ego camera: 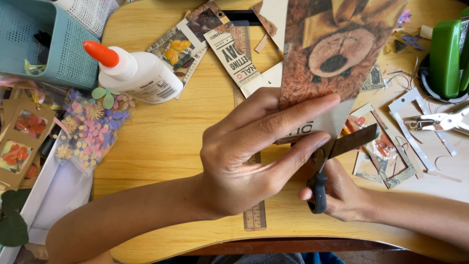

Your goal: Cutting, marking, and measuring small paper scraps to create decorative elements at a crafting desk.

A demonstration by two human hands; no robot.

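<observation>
**Ana:** Head view first: what is the left hand (244, 156) doing?

**Ben:** Its fingers (298, 115) are clamping on the lower edge of a teddy-bear picture (332, 54), holding it up above the middle of the wooden bench (161, 142). The sheet is showing brown fur, a pale muzzle with a dark nose and a yellow bow; its bottom strip is plain white card.

**Ana:** And the right hand (342, 193)?

**Ben:** It is gripping black-handled scissors (337, 156), fingers closing through the loops. The dark blades are standing slightly apart, meeting the white edge of the picture just beside the left fingertips.

**Ana:** Any packages or labels lying about?

**Ben:** A white glue bottle (137, 73) with an orange cap is lying on its side at the upper left, its label facing down-right. Beside it a clear packet of pastel paper flowers (93, 129) is resting at the bench edge. A cream tag with dark print (234, 56) is lying tilted above the left hand, next to a butterfly cut-out (176, 49). A teal basket (44, 44) is sitting in the far left corner, and a green hole punch (447, 58) is standing at the right.
</observation>
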